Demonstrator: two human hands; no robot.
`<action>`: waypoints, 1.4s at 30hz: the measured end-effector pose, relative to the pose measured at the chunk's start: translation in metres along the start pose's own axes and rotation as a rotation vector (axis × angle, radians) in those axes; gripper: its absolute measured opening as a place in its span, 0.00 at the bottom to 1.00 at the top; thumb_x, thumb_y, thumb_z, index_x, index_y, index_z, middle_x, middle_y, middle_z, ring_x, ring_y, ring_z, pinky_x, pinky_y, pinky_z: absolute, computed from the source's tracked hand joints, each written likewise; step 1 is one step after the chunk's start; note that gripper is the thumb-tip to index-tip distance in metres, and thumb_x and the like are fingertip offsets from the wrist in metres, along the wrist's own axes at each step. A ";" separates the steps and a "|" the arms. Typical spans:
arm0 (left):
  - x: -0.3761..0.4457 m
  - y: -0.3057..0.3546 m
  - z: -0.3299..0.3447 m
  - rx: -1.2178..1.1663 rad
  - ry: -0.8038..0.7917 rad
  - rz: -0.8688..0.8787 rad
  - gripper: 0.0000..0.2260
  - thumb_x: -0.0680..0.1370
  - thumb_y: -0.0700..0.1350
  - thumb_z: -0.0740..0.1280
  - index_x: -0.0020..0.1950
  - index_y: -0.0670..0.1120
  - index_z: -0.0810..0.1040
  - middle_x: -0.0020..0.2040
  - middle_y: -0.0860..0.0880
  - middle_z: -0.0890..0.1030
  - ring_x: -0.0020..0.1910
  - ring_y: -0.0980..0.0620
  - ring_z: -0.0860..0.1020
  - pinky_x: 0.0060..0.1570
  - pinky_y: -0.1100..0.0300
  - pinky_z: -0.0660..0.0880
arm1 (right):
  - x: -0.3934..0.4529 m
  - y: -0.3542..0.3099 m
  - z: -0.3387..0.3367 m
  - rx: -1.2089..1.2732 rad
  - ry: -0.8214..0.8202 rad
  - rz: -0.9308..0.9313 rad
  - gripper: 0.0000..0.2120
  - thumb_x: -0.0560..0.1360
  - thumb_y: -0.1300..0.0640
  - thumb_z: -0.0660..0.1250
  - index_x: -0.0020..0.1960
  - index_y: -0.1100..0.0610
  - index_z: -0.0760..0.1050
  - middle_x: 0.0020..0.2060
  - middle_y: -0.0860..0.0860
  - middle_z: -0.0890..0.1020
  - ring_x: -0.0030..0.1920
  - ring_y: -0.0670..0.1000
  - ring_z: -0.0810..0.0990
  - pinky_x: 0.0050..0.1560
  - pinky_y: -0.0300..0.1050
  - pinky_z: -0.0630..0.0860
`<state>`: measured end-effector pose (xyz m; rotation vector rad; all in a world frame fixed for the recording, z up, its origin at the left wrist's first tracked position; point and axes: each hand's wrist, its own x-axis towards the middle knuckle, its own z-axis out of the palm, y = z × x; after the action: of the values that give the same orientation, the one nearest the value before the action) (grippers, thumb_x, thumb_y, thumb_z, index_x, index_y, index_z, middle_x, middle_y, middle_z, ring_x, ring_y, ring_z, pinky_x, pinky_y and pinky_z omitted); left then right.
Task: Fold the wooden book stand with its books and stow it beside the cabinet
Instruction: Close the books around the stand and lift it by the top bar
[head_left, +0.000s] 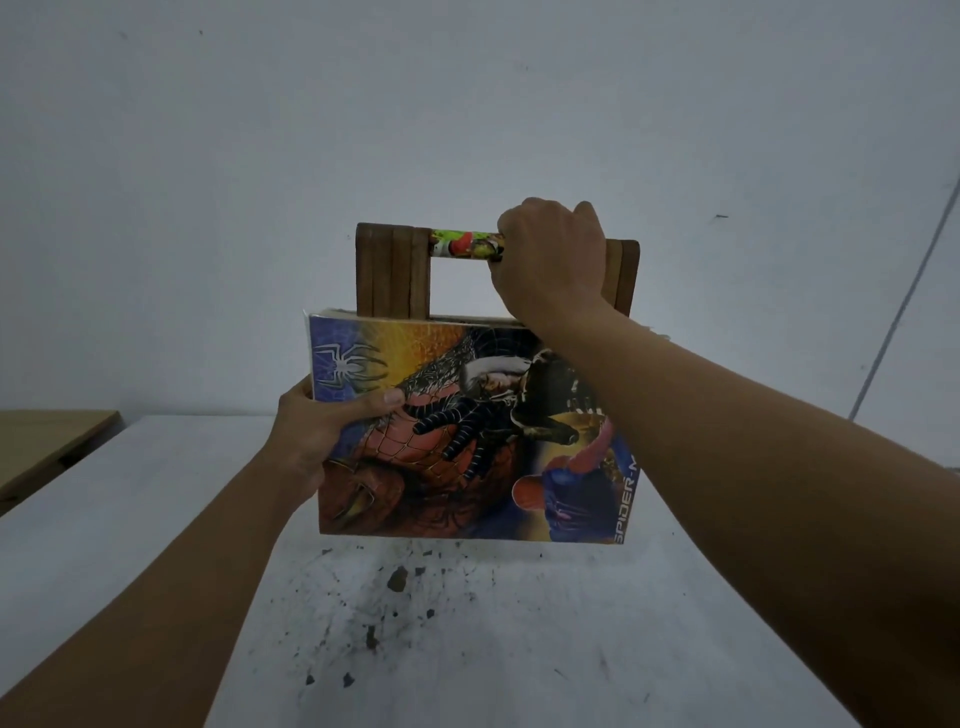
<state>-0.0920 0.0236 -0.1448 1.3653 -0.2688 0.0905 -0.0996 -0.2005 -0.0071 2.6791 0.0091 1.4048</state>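
Count as observed: one folded brown wooden book stand (393, 275), showing two clusters of upright slats, one at each end. One cross handle wrapped in colourful printed paper (464, 244). One book with a glossy Spider-Man cover (467, 441) faces the camera; any further books behind it cannot be counted. Two bare hands: left hand (322, 431), right hand (550, 254). One white table (467, 649). One tan cardboard sheet (47, 441) at left.

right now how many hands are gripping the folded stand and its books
2. The right hand wraps the colourful handle between the wooden uprights; the left hand clamps the left edge of the Spider-Man book.
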 end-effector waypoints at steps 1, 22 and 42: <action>-0.005 -0.001 0.000 -0.002 -0.004 0.013 0.40 0.42 0.54 0.86 0.52 0.47 0.85 0.52 0.41 0.87 0.52 0.36 0.84 0.55 0.39 0.79 | -0.006 0.000 -0.005 0.006 0.010 0.001 0.08 0.78 0.56 0.65 0.40 0.53 0.71 0.38 0.49 0.71 0.38 0.52 0.70 0.47 0.47 0.59; -0.178 0.006 0.109 -0.061 -0.241 0.086 0.41 0.42 0.53 0.86 0.52 0.43 0.83 0.48 0.41 0.87 0.45 0.39 0.86 0.42 0.49 0.83 | -0.166 0.087 -0.196 -0.169 0.121 0.145 0.08 0.75 0.59 0.64 0.37 0.54 0.72 0.36 0.48 0.72 0.35 0.53 0.70 0.46 0.46 0.59; -0.291 -0.068 0.310 -0.052 -0.596 -0.216 0.33 0.64 0.68 0.68 0.57 0.45 0.81 0.50 0.43 0.87 0.49 0.41 0.86 0.47 0.50 0.82 | -0.341 0.250 -0.294 -0.442 0.023 0.531 0.05 0.69 0.61 0.65 0.37 0.55 0.79 0.34 0.48 0.75 0.35 0.53 0.71 0.45 0.46 0.60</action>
<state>-0.4012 -0.2652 -0.2246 1.3367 -0.6131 -0.5084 -0.5474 -0.4401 -0.0943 2.3738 -0.9523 1.3455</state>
